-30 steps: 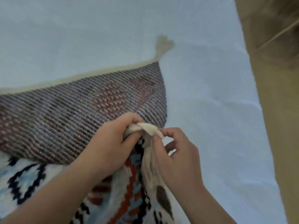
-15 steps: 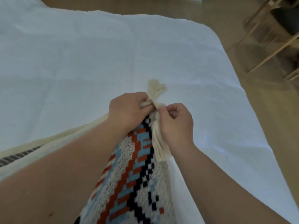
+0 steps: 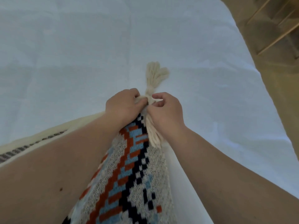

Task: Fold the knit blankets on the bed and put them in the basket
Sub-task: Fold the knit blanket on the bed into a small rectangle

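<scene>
Cream yarn marked the corner where our two hands met: our left hand (image 3: 123, 106) had its fingers curled round the cream edge of the knit blanket (image 3: 129, 178), and our right hand (image 3: 165, 110) pinched the same corner between thumb and forefinger, the two hands almost touching. One tassel (image 3: 156, 75) lay flat on the white bed sheet (image 3: 64, 54) beyond our knuckles, pointing away from us; a second tassel (image 3: 153, 135) hung back toward us beneath our right palm. The blanket ran from that corner down between our forearms, its patterned face up, showing rust, pale blue, black and grey blocks. At the left, under our left forearm, a cream border with a strip of grey weave (image 3: 32, 144) lay on the sheet. To the right of the bed we saw tan floor (image 3: 267, 65) and thin wooden legs (image 3: 275, 21).
</scene>
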The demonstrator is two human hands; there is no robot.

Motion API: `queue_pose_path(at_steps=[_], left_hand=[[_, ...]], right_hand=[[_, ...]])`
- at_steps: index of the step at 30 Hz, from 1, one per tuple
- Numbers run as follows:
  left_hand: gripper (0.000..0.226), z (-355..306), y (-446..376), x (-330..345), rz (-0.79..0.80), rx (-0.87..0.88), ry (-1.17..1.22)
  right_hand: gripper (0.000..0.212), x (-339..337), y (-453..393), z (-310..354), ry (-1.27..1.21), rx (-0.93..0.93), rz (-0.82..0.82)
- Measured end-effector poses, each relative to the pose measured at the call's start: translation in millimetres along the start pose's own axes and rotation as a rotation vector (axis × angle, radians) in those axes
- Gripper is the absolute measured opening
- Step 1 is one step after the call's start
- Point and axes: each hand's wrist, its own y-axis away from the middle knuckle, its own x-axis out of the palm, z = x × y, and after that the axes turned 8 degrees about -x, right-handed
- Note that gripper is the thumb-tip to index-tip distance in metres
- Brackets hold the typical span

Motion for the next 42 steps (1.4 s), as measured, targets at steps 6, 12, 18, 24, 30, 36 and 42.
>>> queue_pose_path(at_steps=[6,12,18,24,30,36,42], left_hand=[[0.017,-5.1,-3.4,10.3,0.040,0.076,0.209],[0.014,-13.0,-11.2,-1.5,0.168,-0.108,0.767],[0.021,-10.5,-15.4,-7.8,0.312,-0.133,0.825],[0.023,1.2,-1.3,10.8,0.149,-0.084,0.588],[0.002,-10.5,-7.8,16.2,0.029,-0.068,0.644],[0.030,-7.3,-3.7,10.6,0.115,-0.049,0.605],[0.055,24.0,50.3,9.2,-0.062,0.267,-0.240]], right_hand=[[0.028,0.4,-8.5,-5.3,-0.098,0.112,-0.064],[0.041,-5.4,-13.1,5.7,-0.537,0.172,-0.024],[0.047,-8.3,-20.6,10.4,-1.051,0.369,-0.073],[0.046,-7.0,-22.2,2.4,-1.179,0.341,-0.257],[0.021,10.3,10.2,-3.5,-0.528,0.183,-0.427],[0.044,30.1,20.6,-26.4,0.352,-0.277,0.015],[0.062,26.4,17.5,-43.1,0.855,-0.338,0.217]])
